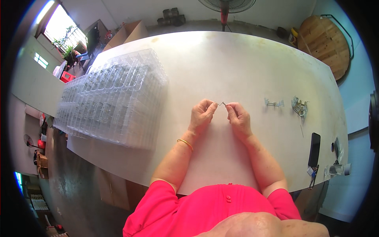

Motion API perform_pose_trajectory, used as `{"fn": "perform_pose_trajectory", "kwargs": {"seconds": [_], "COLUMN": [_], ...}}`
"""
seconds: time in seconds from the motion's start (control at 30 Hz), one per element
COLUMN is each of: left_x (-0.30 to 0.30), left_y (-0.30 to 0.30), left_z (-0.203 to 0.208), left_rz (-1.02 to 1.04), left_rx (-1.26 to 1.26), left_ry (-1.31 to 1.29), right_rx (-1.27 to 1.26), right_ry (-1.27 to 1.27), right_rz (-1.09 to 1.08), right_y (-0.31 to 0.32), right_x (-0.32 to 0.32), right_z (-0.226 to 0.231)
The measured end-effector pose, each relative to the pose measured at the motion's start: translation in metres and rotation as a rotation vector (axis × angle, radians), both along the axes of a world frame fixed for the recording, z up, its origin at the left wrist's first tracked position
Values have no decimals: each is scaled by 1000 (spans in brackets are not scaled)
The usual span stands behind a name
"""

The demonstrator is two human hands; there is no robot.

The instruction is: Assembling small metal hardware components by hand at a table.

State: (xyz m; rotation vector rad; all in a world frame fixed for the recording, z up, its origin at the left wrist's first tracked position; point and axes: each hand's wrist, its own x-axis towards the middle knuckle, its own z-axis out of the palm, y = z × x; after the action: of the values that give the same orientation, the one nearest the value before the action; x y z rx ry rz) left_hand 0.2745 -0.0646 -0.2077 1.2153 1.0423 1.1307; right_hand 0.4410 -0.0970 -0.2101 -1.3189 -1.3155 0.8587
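Note:
Over the middle of the pale table (205, 71), my left hand (203, 112) and my right hand (238, 118) are close together, each in a pinch. A thin, bent metal piece (220, 104) spans the short gap between the fingertips. Its left end sits in my left fingers and its darker right end in my right fingers. Whether it is one piece or two touching, I cannot tell. To the right lie a small metal frame-like part (274, 103) and a tangled heap of similar metal parts (300, 107).
A tall stack of clear plastic trays (114, 98) fills the table's left side. Along the right edge lie a black phone (314, 150), scissors-like tool (313, 176) and a clear bottle (337, 170). A standing fan (224, 12) is beyond the far edge.

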Motion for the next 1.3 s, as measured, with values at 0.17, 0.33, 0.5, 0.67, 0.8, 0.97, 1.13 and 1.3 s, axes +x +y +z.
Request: {"fn": "perform_pose_trajectory", "kwargs": {"seconds": [0.17, 0.33, 0.5, 0.67, 0.8, 0.97, 1.13, 1.3], "left_x": [3, 3, 6, 7, 3, -1, -4, -2], "left_y": [-1, -2, -5, -5, -7, -1, 0, 3], "left_z": [5, 0, -1, -3, 4, 7, 8, 6], "left_rz": [-40, -76, -94, -155, -263, -206, -218, -304], "left_rx": [-19, 87, 184, 225, 160, -64, -156, -188], "left_ry": [3, 104, 157, 186, 212, 30, -7, -54], "right_rx": [-1, -122, -287, -287, -205, 47, 96, 153], "right_ry": [5, 233, 467, 499, 532, 488, 282, 359], "right_rz": [7, 103, 221, 220, 119, 209, 299, 291], "right_y": [1, 0, 5, 8, 9, 2, -3, -3], "right_x": [1, -1, 13, 13, 9, 12, 10, 9], "right_z": [3, 9, 12, 7, 5, 12, 8, 7]}}
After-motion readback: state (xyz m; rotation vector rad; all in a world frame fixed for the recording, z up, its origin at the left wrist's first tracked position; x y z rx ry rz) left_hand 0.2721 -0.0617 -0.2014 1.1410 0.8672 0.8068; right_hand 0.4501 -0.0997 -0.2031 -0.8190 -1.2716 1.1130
